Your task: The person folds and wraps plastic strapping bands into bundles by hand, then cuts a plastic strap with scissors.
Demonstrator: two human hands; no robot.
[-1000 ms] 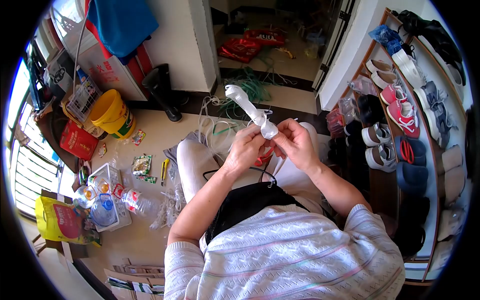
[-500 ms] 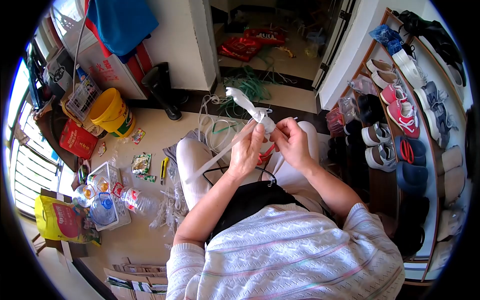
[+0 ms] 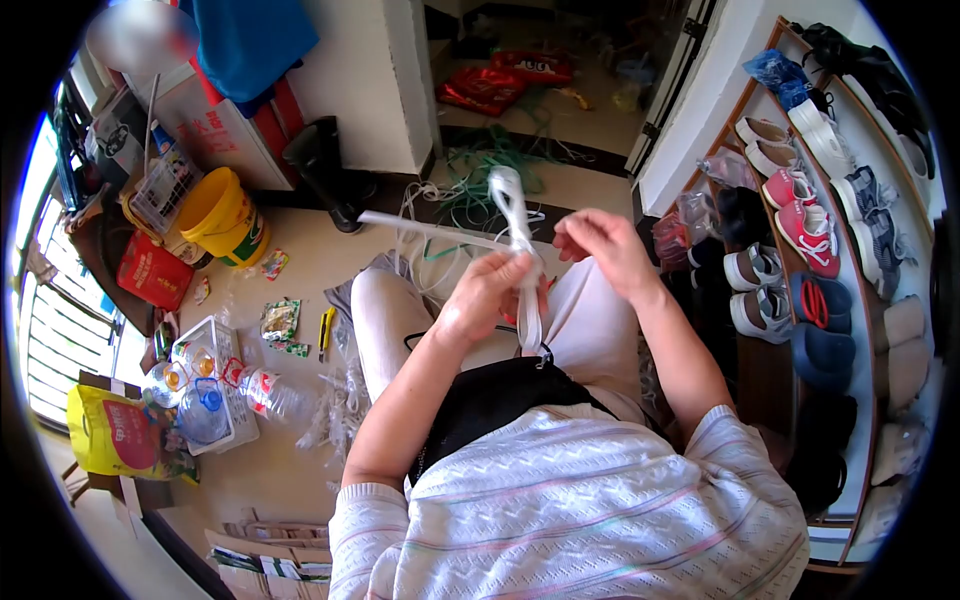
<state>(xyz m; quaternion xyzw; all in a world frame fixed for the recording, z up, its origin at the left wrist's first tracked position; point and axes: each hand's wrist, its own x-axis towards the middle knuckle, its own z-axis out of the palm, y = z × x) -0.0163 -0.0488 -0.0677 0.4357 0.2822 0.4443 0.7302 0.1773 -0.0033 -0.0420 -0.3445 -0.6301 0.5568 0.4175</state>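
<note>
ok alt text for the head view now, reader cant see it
A seated person grips a looped white strap in the left hand, the right hand raised apart from it. Bottles, a yellow bucket and a cutter are on the left, a shoe rack on the right.

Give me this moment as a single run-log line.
left hand: grips white strap bundle | right hand: beside bundle, half-curled, any hold unclear | floor: yellow cutter

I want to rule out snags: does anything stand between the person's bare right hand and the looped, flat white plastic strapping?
Nothing visible does: an open gap separates the right hand from the white plastic strapping. The left hand grips it, and one loose end sticks out to the left, away from that gap.
</note>
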